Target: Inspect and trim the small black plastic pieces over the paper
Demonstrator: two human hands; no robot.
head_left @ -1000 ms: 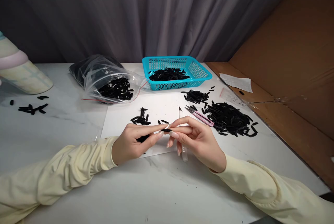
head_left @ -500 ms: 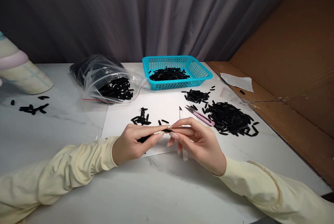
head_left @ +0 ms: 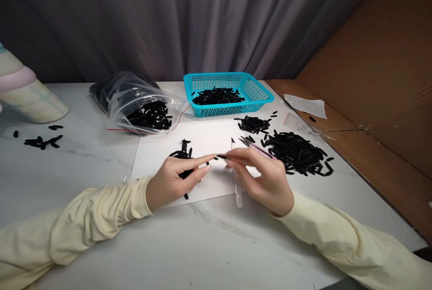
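Note:
Between the thumb and fingers of my right hand (head_left: 265,177) is a small black elongated piece (head_left: 221,156), slightly blurred. My left hand (head_left: 175,182) is open, thumb and index finger apart, its index fingertip close to the piece's left end. Both hands hover over a white sheet (head_left: 205,137). More black pieces (head_left: 182,151) lie on the sheet beside and partly behind my left hand. A slim knife-like tool with a white handle (head_left: 238,193) lies below my right hand. Pink thread snips (head_left: 258,147) rest behind that hand, partly covered.
A blue basket (head_left: 232,110) with black pieces stands at the back. Left of it lies an open clear zip bag (head_left: 116,114) of similar pieces. Two piles (head_left: 299,152) sit at right, near a cardboard wall (head_left: 381,65). A pastel tumbler (head_left: 37,98) is at far left.
My hands have moved apart slightly. The left thumb and index finger have opened and let go of the black piece, which is now in my right hand, a little higher and further right.

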